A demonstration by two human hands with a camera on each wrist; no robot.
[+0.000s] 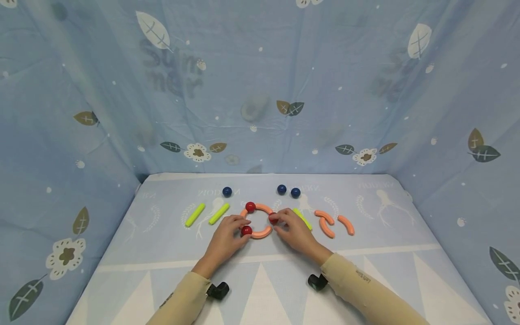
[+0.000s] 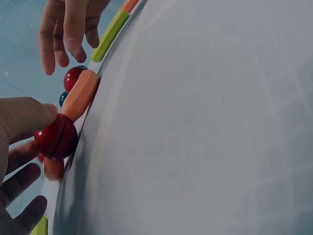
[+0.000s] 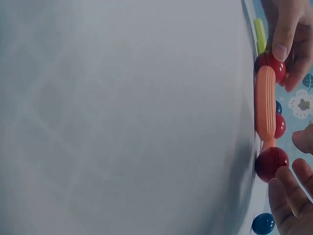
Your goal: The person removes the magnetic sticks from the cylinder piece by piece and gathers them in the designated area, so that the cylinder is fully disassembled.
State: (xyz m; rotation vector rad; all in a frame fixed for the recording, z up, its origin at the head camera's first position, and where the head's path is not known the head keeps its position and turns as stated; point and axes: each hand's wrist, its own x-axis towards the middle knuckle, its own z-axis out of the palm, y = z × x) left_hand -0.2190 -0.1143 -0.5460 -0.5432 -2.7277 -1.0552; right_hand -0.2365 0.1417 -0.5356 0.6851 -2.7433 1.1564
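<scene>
Three red balls and three curved orange pieces lie in a ring on the table. My left hand (image 1: 226, 237) pinches the front-left red ball (image 2: 56, 138), its thumb on top and fingers on the far side. From that ball, a ribbed curved orange piece (image 3: 266, 103) runs along the ring's front. At the ring's right, my right hand (image 1: 295, 232) touches another red ball (image 3: 272, 164) with its fingertips, the thumb standing apart from it. A small gap shows between this ball and the front piece. The third red ball (image 1: 250, 207) sits at the back.
Two lime-green sticks (image 1: 219, 214) lie left of the ring; another green stick (image 1: 303, 219) is beside my right hand. Three loose curved orange pieces (image 1: 345, 225) lie farther right. Three dark blue balls (image 1: 281, 189) stand behind. A patterned cloth (image 1: 252, 135) encloses the table's back and sides.
</scene>
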